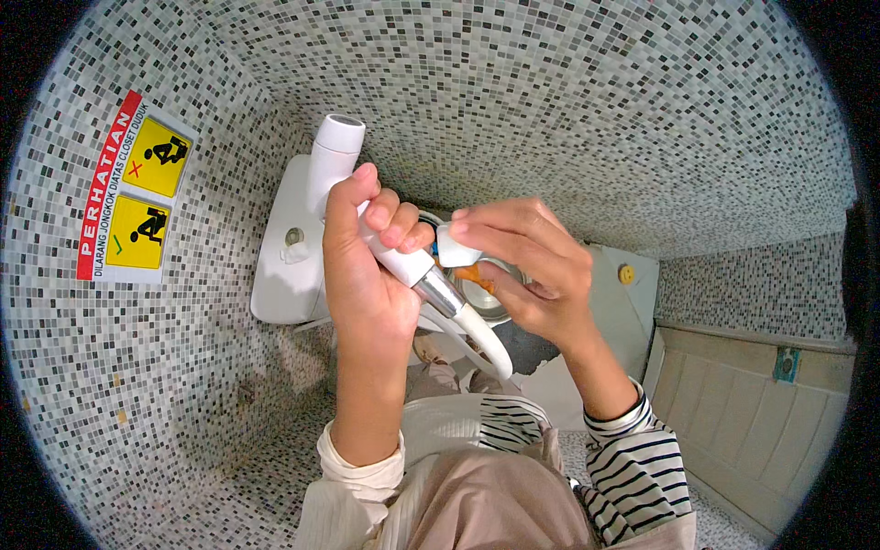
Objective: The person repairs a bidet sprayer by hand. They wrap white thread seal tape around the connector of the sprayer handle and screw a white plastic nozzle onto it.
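Observation:
My left hand [371, 275] is wrapped round the body of a white hand-held bidet sprayer [336, 151], its round head tilted up and to the left. A silver collar [440, 291] joins the sprayer to a white hose [486, 346], which curves down to the right. Close beside it, my right hand [541, 275] pinches a small white piece [457, 249] between fingers and thumb. Whether that piece is a sponge or folded tissue I cannot tell, nor whether it touches the sprayer. Partly hidden behind my hands are blue and orange things [475, 276].
A white toilet tank [280, 270] with a round button stands behind my left hand. Mosaic-tiled walls [550, 101] surround me, with a warning sign [137, 197] on the left one. At right are a pale panel with a yellow round thing [626, 274] and a panelled door [742, 394].

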### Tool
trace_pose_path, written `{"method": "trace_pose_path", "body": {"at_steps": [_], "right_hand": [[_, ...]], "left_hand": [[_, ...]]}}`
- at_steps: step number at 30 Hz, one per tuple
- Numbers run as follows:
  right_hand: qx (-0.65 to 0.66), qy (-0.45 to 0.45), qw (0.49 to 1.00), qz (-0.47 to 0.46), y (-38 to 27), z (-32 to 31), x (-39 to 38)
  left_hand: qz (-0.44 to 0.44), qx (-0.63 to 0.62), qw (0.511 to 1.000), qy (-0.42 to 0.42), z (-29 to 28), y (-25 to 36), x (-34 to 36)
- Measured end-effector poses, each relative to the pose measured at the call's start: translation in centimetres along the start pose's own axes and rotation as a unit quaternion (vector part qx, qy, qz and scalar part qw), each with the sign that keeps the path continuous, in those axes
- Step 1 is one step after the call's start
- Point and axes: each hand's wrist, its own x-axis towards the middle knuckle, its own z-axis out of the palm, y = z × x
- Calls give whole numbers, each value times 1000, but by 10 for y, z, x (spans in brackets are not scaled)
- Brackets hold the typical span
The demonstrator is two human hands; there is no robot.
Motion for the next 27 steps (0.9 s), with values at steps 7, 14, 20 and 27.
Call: {"method": "trace_pose_path", "body": {"at_steps": [7, 14, 20, 27], "right_hand": [[51, 29, 998, 3, -8, 6, 6], [55, 56, 997, 15, -7, 7, 4], [59, 28, 998, 21, 1, 12, 0], [86, 40, 995, -4, -10, 8, 15]], "left_hand": [[-11, -2, 1000, -12, -1, 0, 2], [-39, -46, 997, -52, -2, 5, 1], [-48, -91, 993, -54, -7, 10, 2], [-57, -110, 990, -65, -3, 8, 1]]}}
